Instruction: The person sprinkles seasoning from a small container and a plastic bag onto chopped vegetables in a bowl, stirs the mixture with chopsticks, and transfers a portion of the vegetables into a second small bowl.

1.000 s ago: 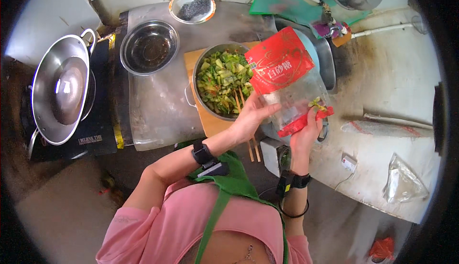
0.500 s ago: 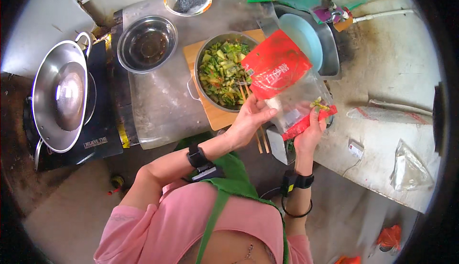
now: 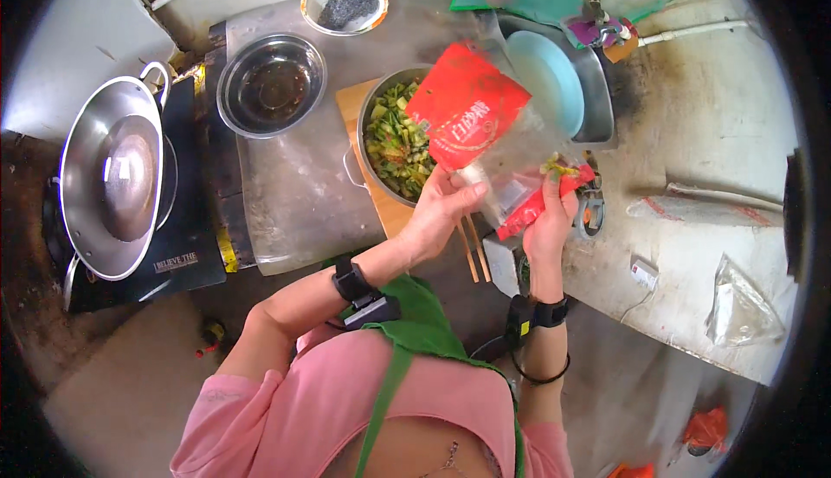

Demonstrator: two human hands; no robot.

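A red and clear plastic pouch [image 3: 485, 136] is held tilted over a metal bowl of chopped green vegetables [image 3: 394, 145]. My left hand [image 3: 441, 209] grips the pouch at its lower left side. My right hand [image 3: 550, 218] holds its lower right corner from beneath. The bowl stands on a wooden cutting board [image 3: 381, 197], and the pouch hides the bowl's right part. A pair of wooden chopsticks [image 3: 472, 253] lies on the counter just below my left hand.
An empty steel bowl [image 3: 270, 84] sits left of the board, a small dish with dark grains [image 3: 344, 2] behind it. A lidded wok [image 3: 117, 175] rests on a black cooktop far left. A pale blue plate [image 3: 545, 80] lies in a tray. A crumpled plastic bag [image 3: 740, 309] lies right.
The view has shifted slightly; both hands keep hold of the pouch over the bowl, and the pouch sits a little more to the right.
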